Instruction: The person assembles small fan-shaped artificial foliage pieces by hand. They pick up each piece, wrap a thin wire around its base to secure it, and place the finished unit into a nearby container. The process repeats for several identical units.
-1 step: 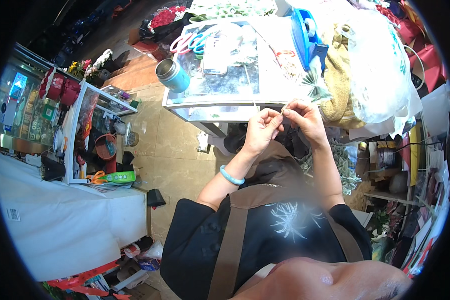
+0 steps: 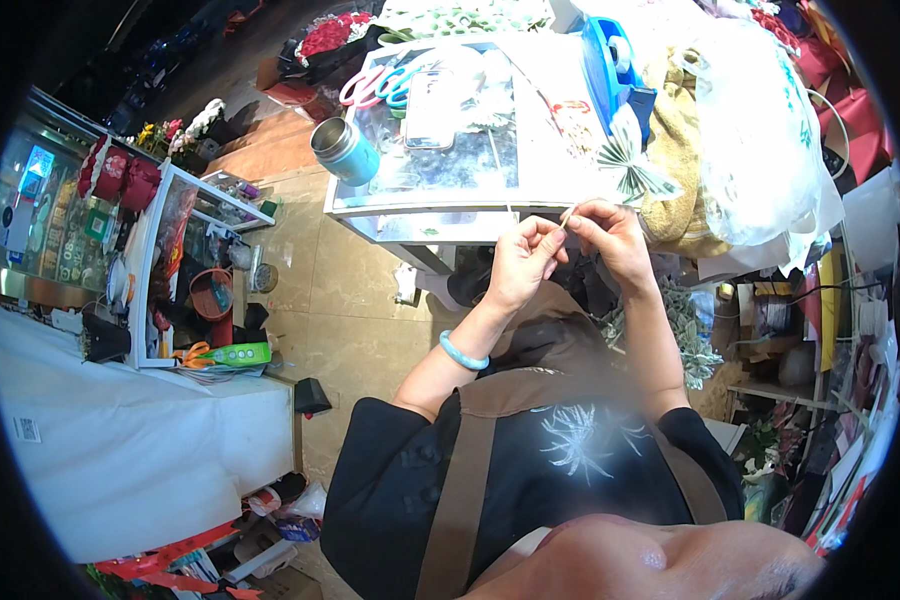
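Note:
Both my hands meet at the front edge of the white glass-topped table. My left hand (image 2: 523, 262), a pale bangle on its wrist, pinches a thin yellowish strip (image 2: 566, 220). My right hand (image 2: 615, 240) has its fingertips on the same strip; its kind is too small to make out. Just beyond my right hand is a pleated, pale green and white paper fan (image 2: 634, 172), spread in a butterfly shape. Whether it joins the strip is hidden by my fingers.
On the table stand an open blue steel cup (image 2: 345, 152), scissors (image 2: 380, 86), a phone (image 2: 430, 110) and a blue tape dispenser (image 2: 615, 80). At its right lie a mustard towel (image 2: 670, 170) and a white plastic bag (image 2: 755, 150). A white-framed shelf (image 2: 160, 270) stands left.
The pleated paper fan has turned and shows wider, spread out toward the right. Both hands stay almost in place, still pinching the strip.

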The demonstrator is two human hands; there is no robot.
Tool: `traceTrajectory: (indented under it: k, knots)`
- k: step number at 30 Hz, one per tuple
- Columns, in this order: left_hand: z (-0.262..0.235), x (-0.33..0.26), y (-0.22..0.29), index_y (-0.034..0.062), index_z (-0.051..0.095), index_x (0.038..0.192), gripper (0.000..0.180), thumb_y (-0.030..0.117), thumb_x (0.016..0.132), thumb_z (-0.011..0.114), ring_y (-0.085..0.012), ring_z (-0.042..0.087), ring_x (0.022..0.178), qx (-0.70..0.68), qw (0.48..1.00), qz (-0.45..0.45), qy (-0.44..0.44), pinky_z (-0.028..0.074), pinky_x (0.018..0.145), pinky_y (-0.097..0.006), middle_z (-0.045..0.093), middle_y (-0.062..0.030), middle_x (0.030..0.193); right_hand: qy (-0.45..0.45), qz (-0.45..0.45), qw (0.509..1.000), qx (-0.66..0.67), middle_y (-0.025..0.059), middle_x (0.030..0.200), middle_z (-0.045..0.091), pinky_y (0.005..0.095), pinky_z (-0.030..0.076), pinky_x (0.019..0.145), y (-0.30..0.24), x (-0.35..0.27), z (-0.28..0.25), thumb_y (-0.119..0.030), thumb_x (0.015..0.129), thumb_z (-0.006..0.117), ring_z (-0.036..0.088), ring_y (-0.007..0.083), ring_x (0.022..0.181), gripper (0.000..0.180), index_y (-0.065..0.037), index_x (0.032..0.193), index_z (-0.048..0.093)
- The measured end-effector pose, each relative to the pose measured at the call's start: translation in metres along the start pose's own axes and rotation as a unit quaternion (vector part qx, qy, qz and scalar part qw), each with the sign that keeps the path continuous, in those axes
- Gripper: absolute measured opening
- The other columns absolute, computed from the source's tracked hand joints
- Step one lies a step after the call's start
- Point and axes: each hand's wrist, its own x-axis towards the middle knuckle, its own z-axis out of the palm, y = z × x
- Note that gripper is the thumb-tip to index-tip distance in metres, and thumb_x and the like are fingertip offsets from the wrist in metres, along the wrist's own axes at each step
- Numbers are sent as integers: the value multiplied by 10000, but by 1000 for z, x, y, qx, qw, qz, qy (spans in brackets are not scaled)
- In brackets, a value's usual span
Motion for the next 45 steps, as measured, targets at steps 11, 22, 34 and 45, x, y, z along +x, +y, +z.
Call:
traceTrajectory:
  k: [11, 22, 34, 45]
  knots:
    - [-9, -3, 2, 14, 565, 859, 255, 236, 942, 471, -32, 383, 386, -165, 971, -78, -152, 280, 386, -144, 605, -77, 638, -12, -32, 995, 98, 41, 731, 588, 190, 399, 545, 1, -3, 7, -32, 797, 638, 487, 60, 584, 46, 8, 819, 636]
    - [-1, -3, -2, 40, 542, 877, 174, 210, 885, 580, -39, 401, 391, -127, 991, -20, -48, 301, 373, -142, 587, -74, 621, 40, -124, 990, -53, 2, 720, 592, 207, 397, 621, 4, -3, 15, -67, 796, 662, 502, 59, 662, 72, 4, 804, 665]
    - [-3, -5, -2, 23, 556, 842, 312, 290, 951, 438, -57, 370, 345, -214, 961, -61, -164, 287, 359, -153, 605, -95, 629, -50, -14, 982, 180, 31, 697, 601, 196, 422, 571, 3, -6, 18, -104, 860, 594, 544, 82, 600, 179, 44, 953, 634]
    - [7, -6, -13, 37, 573, 912, 276, 295, 934, 478, -55, 507, 542, -201, 972, -67, -103, 382, 477, -154, 613, -59, 730, -16, -10, 987, 161, -8, 634, 520, 168, 364, 468, 4, -8, 14, -136, 867, 600, 475, 41, 536, 150, -9, 797, 559]
